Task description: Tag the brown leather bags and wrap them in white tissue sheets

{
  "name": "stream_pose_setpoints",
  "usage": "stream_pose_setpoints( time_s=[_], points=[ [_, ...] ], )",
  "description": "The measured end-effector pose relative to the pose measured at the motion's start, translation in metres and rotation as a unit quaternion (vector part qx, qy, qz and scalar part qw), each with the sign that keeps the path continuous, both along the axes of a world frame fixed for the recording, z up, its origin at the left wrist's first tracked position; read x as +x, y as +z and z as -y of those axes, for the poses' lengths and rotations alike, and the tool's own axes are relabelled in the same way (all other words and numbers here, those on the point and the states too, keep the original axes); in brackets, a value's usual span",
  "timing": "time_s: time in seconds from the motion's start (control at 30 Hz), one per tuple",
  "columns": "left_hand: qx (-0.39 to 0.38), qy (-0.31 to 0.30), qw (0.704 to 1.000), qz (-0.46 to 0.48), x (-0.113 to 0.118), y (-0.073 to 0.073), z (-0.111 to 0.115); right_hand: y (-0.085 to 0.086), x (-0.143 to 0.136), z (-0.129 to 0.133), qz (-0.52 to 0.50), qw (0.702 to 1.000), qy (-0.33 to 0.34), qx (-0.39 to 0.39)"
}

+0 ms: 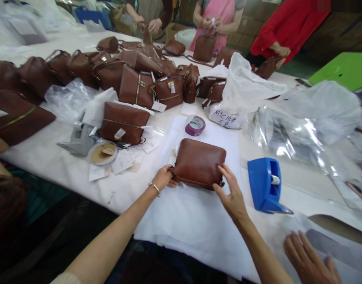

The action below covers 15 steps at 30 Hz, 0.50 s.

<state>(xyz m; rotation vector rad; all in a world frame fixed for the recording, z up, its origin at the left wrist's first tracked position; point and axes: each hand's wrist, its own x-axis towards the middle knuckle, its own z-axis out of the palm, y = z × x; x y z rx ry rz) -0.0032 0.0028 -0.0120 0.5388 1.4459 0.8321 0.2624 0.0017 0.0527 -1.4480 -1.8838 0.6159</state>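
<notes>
A small brown leather bag (200,162) rests on white tissue sheets (192,221) laid over the table. At its left end, my left hand (166,177), with a bracelet on the wrist, has its fingers closed round the corner by a metal ring. My right hand (231,193) touches the bag's right end, thumb and fingers on either side of the lower corner. Just behind the bag lies a roll of purple tape (195,125). Another brown bag (124,123) with a gold zip and a tag stands to the left.
A blue tape dispenser (264,185) is at the right, a grey one (80,138) at the left beside a round dish (103,153) and paper tags (123,161). Several brown bags line the back. Another person's hand (310,256) is at lower right; people stand opposite.
</notes>
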Motion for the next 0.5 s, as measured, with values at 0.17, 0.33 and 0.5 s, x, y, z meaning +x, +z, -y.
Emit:
stream_pose_setpoints(
  time_s=[0.17, 0.33, 0.5],
  points=[
    [0.100, 0.109, 0.989, 0.011, -0.009, 0.008, 0.006, 0.000, 0.002, -0.028, -0.254, 0.914, -0.171, -0.266],
    [0.181, -0.052, 0.981, -0.037, -0.009, 0.009, 0.006, -0.017, -0.012, -0.033, -0.386, 0.820, -0.101, -0.410],
    [0.315, -0.098, 0.899, -0.287, -0.019, 0.005, -0.005, -0.020, -0.013, -0.032, -0.418, 0.816, -0.135, -0.375]
  ],
)
